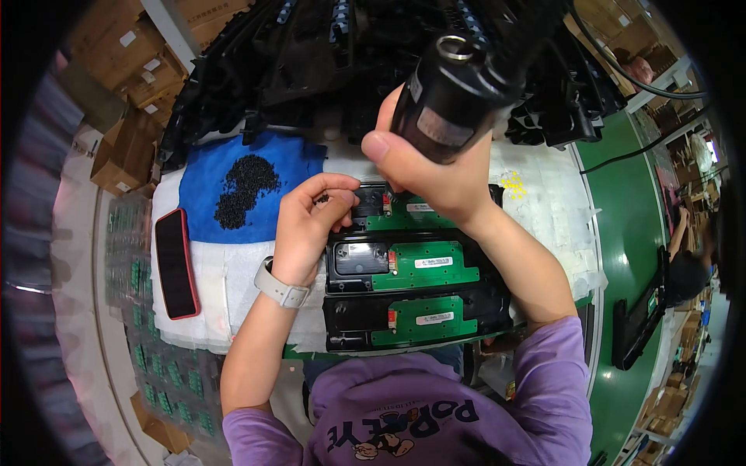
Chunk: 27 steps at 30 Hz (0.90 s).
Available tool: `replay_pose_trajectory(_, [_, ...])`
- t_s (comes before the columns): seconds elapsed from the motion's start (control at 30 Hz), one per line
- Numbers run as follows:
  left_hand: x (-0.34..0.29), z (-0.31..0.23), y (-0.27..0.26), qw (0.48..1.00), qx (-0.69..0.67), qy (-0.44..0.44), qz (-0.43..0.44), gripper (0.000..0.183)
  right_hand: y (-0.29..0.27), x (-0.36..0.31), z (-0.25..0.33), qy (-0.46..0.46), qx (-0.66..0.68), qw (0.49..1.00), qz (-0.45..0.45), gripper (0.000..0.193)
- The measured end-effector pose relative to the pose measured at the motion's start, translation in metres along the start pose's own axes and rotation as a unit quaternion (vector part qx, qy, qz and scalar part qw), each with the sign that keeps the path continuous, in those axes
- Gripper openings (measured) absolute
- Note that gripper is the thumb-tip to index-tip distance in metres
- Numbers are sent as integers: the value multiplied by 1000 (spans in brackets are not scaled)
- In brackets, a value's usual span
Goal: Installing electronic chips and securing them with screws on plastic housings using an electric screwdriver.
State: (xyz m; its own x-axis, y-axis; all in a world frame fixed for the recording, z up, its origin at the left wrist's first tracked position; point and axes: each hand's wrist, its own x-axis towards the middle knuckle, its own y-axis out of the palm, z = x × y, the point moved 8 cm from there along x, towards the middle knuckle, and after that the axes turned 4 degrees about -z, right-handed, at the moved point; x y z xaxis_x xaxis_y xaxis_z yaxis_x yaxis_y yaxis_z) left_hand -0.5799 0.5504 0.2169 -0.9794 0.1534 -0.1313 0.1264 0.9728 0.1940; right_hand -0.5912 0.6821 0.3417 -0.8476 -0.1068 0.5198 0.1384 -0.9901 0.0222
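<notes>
My right hand (435, 171) is wrapped round a black electric screwdriver (447, 105), held upright with its tip down over the farthest of three black plastic housings (365, 200). Green circuit boards sit in the housings; the board (435, 265) in the middle one bears a white label and a small red part. Beside the screwdriver tip, my left hand (315, 217) has its fingers curled and pinched at the left end of the far housing. Small dark bits, seemingly screws, show between those fingers. The nearest housing (338, 318) lies close to the table's front edge.
Left of my hands, a heap of small black screws (247, 190) lies on a blue cloth (203, 167), near a red-cased phone (177, 264). Small yellow pieces (514, 185) lie at the right. Black plastic parts (311, 85) pile up at the back. A cable (645, 155) runs at right.
</notes>
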Motion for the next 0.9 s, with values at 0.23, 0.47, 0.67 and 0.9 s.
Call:
replay_pose_trajectory(0.23, [-4, -2, 1, 1000, -14, 8, -3, 14, -4, -9, -2, 49, 120, 991, 45, 21])
replay_pose_trajectory(0.47, [-17, -12, 20, 996, -60, -9, 65, 15, -38, -9, 45, -57, 349, 933, 67, 46])
replay_pose_trajectory(0.67, [-21, -11, 30, 990, -69, -35, 122, 14, -47, -8, 37, -32, 343, 938, 30, 44])
replay_pose_trajectory(0.9, [-22, -8, 31, 990, -61, -33, 127, 15, -51, -9, 29, -17, 384, 922, -40, 41])
